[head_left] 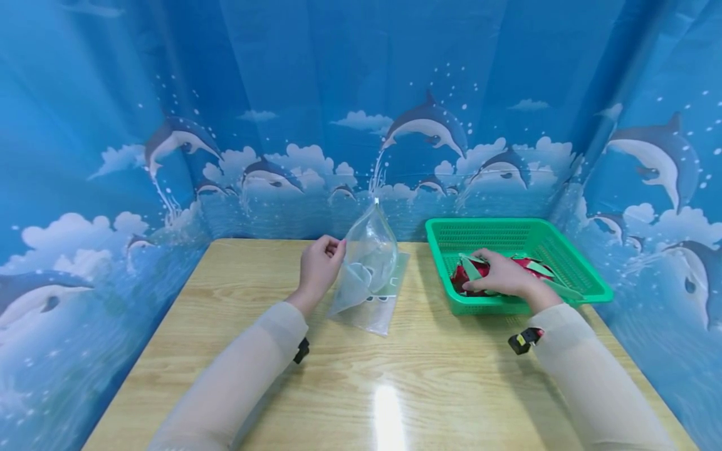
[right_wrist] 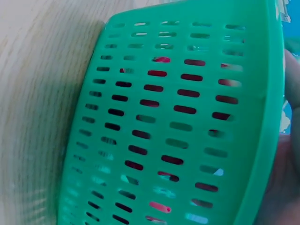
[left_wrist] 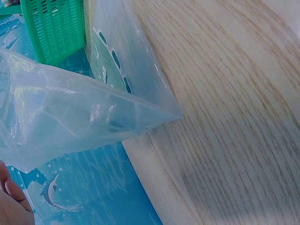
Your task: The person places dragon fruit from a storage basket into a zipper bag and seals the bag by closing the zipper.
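Note:
A clear plastic zip bag (head_left: 369,263) with a green-and-white print stands propped up on the table, its mouth parted and its top drawn to a point. At its left edge, my left hand (head_left: 320,266) pinches the rim between thumb and fingers. In the left wrist view the bag (left_wrist: 70,112) spreads across the middle, with part of the left hand (left_wrist: 14,201) at the lower corner. My right hand (head_left: 502,274) reaches into a green basket (head_left: 581,263) and grips a red-and-green packet (head_left: 470,268). The right wrist view shows mostly the basket's slotted wall (right_wrist: 159,112).
More red-and-green packets (head_left: 536,268) lie in the basket to the right of the hand. The wooden table (head_left: 423,376) ends at a blue dolphin-print curtain (head_left: 338,94) at the back and sides.

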`<state>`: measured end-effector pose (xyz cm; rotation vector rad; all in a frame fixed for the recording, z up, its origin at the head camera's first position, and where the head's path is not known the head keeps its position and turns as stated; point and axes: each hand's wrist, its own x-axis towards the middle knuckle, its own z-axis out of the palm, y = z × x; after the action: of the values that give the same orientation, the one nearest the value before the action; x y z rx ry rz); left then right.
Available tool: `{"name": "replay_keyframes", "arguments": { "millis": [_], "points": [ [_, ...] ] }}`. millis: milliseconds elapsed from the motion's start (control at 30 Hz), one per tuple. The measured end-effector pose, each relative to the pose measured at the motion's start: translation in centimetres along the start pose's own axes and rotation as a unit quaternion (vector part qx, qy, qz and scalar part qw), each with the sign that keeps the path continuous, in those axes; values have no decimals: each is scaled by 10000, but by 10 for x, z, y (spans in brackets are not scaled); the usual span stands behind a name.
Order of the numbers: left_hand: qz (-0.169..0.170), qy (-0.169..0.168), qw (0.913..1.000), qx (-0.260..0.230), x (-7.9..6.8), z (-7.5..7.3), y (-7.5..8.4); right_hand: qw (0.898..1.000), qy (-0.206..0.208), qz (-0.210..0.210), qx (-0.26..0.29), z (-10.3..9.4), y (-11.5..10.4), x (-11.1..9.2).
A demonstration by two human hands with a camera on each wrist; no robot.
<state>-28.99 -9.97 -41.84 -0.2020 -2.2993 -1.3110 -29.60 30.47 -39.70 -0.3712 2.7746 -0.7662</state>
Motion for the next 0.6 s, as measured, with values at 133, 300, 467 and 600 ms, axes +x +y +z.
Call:
{"name": "replay_keyframes", "arguments": {
  "millis": [133,300,467,600],
  "points": [
    [-22,-38,10000,-14,-1,0,2,9997,174,169,30,0,1,0],
    [-2,-45,10000,-6,-1,0,4,9986,332,400,36,-1,1,-1],
    [13,-14,10000,21,-1,0,4,9957,602,687,177,-1,2,0],
    [30,-40,10000,33,0,1,3,9908,892,819,608,0,4,-1]
  ]
}}
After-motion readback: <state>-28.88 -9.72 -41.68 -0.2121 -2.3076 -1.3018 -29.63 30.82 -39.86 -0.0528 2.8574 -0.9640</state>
